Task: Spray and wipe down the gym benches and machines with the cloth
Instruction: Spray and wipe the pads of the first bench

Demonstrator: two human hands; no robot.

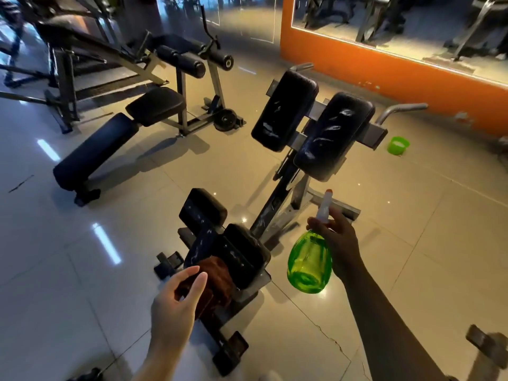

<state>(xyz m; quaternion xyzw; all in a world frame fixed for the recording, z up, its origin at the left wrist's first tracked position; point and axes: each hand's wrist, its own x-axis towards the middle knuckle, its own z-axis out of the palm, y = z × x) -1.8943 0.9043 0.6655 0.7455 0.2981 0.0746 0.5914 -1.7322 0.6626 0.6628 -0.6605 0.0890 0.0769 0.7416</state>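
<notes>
A black hyperextension machine stands before me, with two upper pads (332,136) streaked with wet marks and two lower pads (236,254) near my hands. My left hand (176,301) grips a brown cloth (220,281) that lies against the nearest lower pad. My right hand (339,237) holds a green spray bottle (309,262) by its white neck, nozzle pointing up toward the upper pads.
A black sit-up bench (93,158) and a leg machine with roller pads (187,59) stand on the left. A green bucket (398,145) sits on the tiled floor near the orange wall (384,70) with its mirror. A metal frame part (486,350) is at bottom right.
</notes>
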